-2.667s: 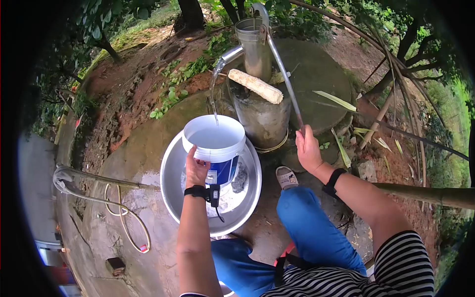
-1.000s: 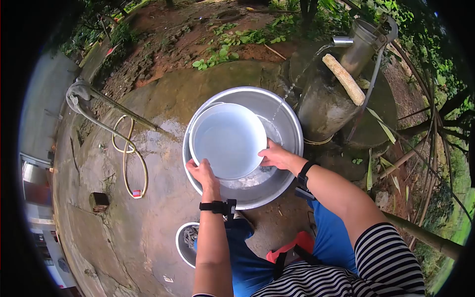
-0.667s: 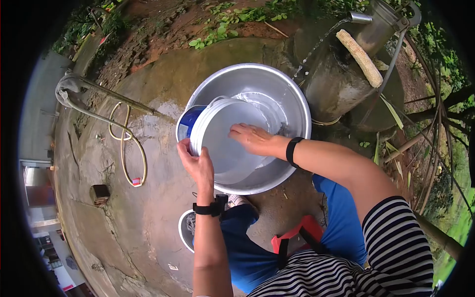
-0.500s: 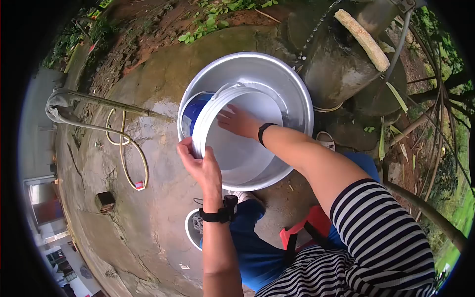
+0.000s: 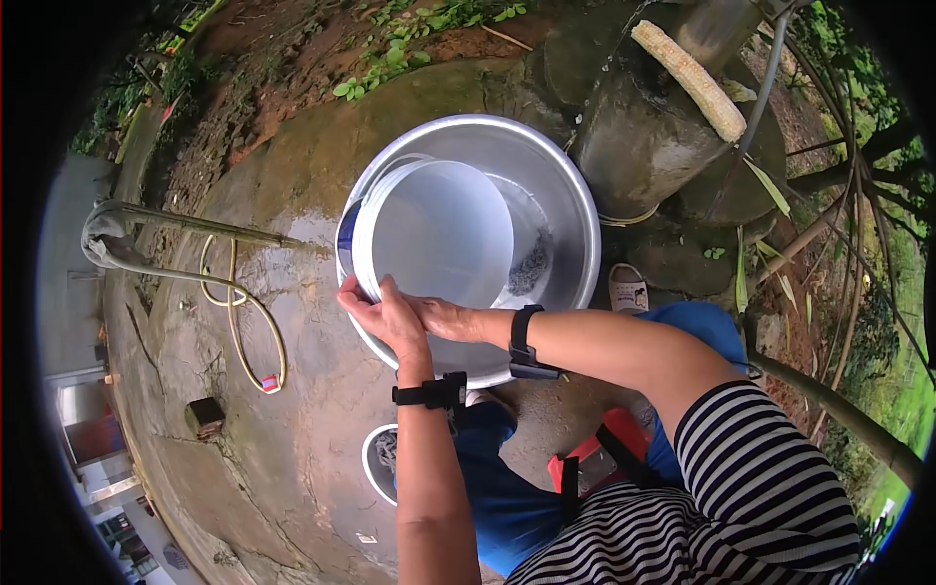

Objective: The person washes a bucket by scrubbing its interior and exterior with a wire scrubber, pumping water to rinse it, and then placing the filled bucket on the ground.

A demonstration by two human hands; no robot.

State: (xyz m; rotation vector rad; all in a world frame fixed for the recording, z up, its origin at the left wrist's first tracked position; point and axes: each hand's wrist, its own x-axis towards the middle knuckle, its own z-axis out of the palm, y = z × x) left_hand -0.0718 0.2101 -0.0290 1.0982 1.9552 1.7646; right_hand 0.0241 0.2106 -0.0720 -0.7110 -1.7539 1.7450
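Observation:
A white bucket [image 5: 493,185] lies tilted inside a large silver metal basin [image 5: 583,214], its mouth toward me. My left hand [image 5: 378,314] grips the bucket's near left rim, thumb on the inner side. Close against it, my right hand [image 5: 444,319] rests at the bucket's lower edge; its fingers are hidden behind the left hand. A blue patch [image 5: 347,226] on the bucket's outside shows at the left. Shallow water and a dark, fine-looking clump [image 5: 531,265] lie in the basin, right of the bucket.
A corn cob [image 5: 688,80] rests on a concrete block at the upper right. A hose [image 5: 255,317] loops over the wet ground at left. A small white container [image 5: 372,466] with grey contents stands near my left forearm. A red stool [image 5: 624,434] is beneath me.
My right hand has come out from deep in the bucket to its near rim, beside the left hand. The bucket's mouth has turned more toward me, uncovering the dark clump.

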